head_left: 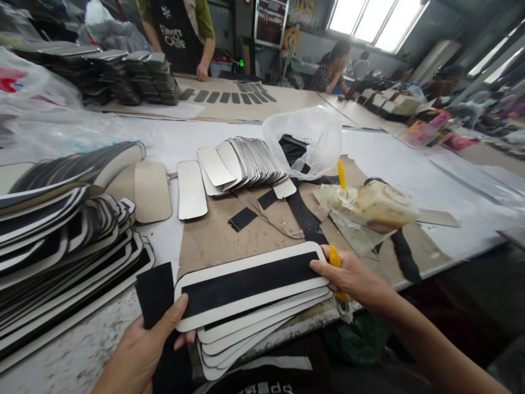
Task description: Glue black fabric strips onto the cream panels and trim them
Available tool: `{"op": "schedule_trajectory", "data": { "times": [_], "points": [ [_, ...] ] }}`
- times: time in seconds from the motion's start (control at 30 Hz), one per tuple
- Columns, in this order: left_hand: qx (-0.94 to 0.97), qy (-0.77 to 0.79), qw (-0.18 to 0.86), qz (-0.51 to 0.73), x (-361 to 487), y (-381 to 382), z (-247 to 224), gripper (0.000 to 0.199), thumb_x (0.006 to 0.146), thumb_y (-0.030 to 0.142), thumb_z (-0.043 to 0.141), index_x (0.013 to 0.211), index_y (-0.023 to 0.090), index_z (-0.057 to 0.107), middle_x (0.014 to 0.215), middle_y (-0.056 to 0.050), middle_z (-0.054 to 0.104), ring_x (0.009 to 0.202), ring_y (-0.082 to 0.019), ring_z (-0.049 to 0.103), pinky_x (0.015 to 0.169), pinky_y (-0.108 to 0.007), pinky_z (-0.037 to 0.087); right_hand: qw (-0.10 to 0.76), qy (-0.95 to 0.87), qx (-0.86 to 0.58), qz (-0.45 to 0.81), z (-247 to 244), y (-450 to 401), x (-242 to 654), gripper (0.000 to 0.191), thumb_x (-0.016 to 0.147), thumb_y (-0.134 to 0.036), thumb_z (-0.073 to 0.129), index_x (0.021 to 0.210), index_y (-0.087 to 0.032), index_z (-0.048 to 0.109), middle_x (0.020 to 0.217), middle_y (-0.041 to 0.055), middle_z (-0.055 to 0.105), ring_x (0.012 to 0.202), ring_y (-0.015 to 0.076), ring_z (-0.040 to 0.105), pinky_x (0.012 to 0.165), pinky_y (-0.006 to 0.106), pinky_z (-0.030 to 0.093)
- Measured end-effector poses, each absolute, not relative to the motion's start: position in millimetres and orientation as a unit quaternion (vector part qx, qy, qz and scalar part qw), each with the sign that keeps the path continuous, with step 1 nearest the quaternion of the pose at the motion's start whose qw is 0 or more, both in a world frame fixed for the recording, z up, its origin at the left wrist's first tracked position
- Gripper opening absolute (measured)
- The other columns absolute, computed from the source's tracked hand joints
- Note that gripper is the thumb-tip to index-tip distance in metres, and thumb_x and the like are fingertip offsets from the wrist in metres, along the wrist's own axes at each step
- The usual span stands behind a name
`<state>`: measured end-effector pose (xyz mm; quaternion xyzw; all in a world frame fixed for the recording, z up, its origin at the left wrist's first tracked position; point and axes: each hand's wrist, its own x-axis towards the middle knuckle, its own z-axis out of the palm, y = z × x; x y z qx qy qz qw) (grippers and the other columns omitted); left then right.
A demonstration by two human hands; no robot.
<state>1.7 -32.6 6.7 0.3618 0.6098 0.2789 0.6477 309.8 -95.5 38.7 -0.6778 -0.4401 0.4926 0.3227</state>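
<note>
My left hand (137,342) is closed on the left end of a long white panel (254,287) with rounded corners and a black strip along its middle. Loose black strips (156,295) are also at this hand, standing up behind the thumb. My right hand (348,273) pinches the panel's right end, and a yellow-handled brush (335,256) is tucked in its fingers, bristles down. Beneath the held panel, several similar panels (246,346) lie fanned at the table's edge. A glue-crusted container (379,203) stands beyond my right hand with another yellow handle (341,174) beside it.
Stacked black-and-white panels (69,273) fill the left side. A row of smaller white pieces (250,164) lies ahead, beside a clear plastic bag (324,139) holding black pieces. Brown board (213,241) covers part of the table. A person in an apron (176,33) stands across the table.
</note>
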Motion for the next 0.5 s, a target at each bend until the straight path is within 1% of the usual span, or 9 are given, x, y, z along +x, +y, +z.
{"op": "schedule_trajectory", "data": {
  "times": [0.07, 0.17, 0.27, 0.37, 0.43, 0.5],
  "points": [
    [0.373, 0.629, 0.62, 0.283, 3, -36, 6, 0.049, 0.044, 0.06, 0.078, 0.055, 0.018, 0.057, 0.047, -0.002, 0.057, 0.046, -0.018, 0.052, 0.045, -0.024, 0.047, 0.314, -0.456, -0.679, 0.481, 41, -96, 310, 0.028, 0.082, -0.045, 0.053, 0.08, -0.017, 0.049, 0.061, -0.0054, 0.041, 0.049, 0.0073, 0.035, 0.043, 0.019, 0.03],
    [0.378, 0.651, 0.592, 0.287, 4, -45, 6, 0.043, 0.057, 0.056, 0.074, 0.055, 0.018, 0.054, 0.045, 0.0, 0.053, 0.044, -0.014, 0.049, 0.044, -0.021, 0.044, 0.297, -0.485, -0.682, 0.46, 45, -98, 311, 0.023, 0.083, -0.04, 0.052, 0.078, -0.017, 0.051, 0.063, -0.0039, 0.046, 0.053, 0.0092, 0.04, 0.047, 0.02, 0.035],
    [0.354, 0.658, 0.609, 0.265, 5, -52, 7, 0.042, 0.058, 0.054, 0.074, 0.057, 0.019, 0.052, 0.044, 0.002, 0.05, 0.044, -0.014, 0.049, 0.043, -0.021, 0.043, 0.281, -0.508, -0.684, 0.442, 47, -100, 312, 0.022, 0.084, -0.039, 0.05, 0.078, -0.018, 0.053, 0.068, -0.0019, 0.051, 0.06, 0.0121, 0.047, 0.057, 0.022, 0.041],
    [0.361, 0.646, 0.623, 0.253, 5, -53, 6, 0.044, 0.059, 0.057, 0.072, 0.055, 0.018, 0.051, 0.044, 0.002, 0.047, 0.043, -0.013, 0.046, 0.04, -0.02, 0.04, 0.262, -0.523, -0.687, 0.431, 43, -103, 314, 0.025, 0.086, -0.041, 0.046, 0.08, -0.019, 0.054, 0.076, 0.001, 0.057, 0.07, 0.0161, 0.053, 0.065, 0.025, 0.043],
    [0.393, 0.633, 0.617, 0.252, 5, -53, 5, 0.045, 0.061, 0.059, 0.069, 0.055, 0.018, 0.052, 0.043, 0.002, 0.044, 0.042, -0.012, 0.043, 0.04, -0.019, 0.039, 0.248, -0.523, -0.695, 0.427, 39, -104, 316, 0.026, 0.086, -0.043, 0.045, 0.081, -0.019, 0.055, 0.079, 0.002, 0.059, 0.074, 0.0182, 0.055, 0.067, 0.026, 0.043],
    [0.425, 0.623, 0.605, 0.255, 6, -52, 4, 0.043, 0.062, 0.058, 0.069, 0.058, 0.018, 0.056, 0.043, 0.003, 0.043, 0.041, -0.012, 0.04, 0.039, -0.02, 0.037, 0.23, -0.519, -0.711, 0.415, 33, -104, 318, 0.027, 0.085, -0.044, 0.046, 0.078, -0.019, 0.055, 0.076, 0.0014, 0.06, 0.072, 0.0185, 0.055, 0.064, 0.026, 0.043]
  ]
}}
